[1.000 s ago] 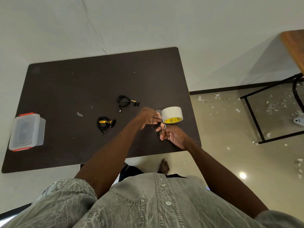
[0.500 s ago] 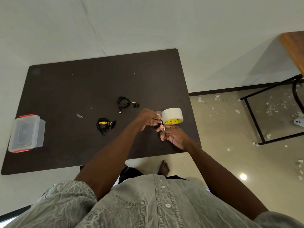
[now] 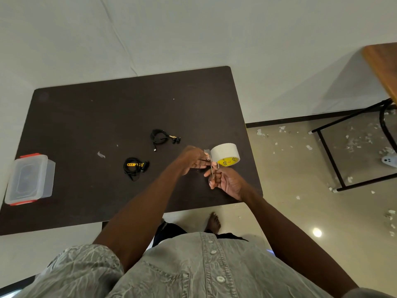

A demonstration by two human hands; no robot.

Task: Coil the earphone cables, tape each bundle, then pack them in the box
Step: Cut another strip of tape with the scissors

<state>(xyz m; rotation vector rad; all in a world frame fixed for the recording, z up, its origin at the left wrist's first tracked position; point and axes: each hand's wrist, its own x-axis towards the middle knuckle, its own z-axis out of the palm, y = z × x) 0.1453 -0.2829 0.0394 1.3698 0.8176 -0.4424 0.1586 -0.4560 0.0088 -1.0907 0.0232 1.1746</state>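
Two coiled black earphone bundles lie on the dark table (image 3: 86, 117): one with a yellow band (image 3: 135, 169) and one further back (image 3: 161, 137). A white tape roll (image 3: 225, 153) stands near the table's right edge. My left hand (image 3: 194, 161) pinches the free end of tape pulled from the roll. My right hand (image 3: 225, 180) holds small metal scissors (image 3: 212, 169) at that strip. A clear plastic box (image 3: 30, 179) with red clips sits at the table's left edge, lid on.
A small scrap of tape (image 3: 101, 154) lies on the table left of the bundles. A metal-framed wooden table (image 3: 382, 61) stands to the right, over a floor littered with white scraps. My bare foot (image 3: 213, 222) shows below the table edge.
Both hands stay at the tape roll; the scissors have shifted slightly against the pulled strip. Bundles and box have not moved.
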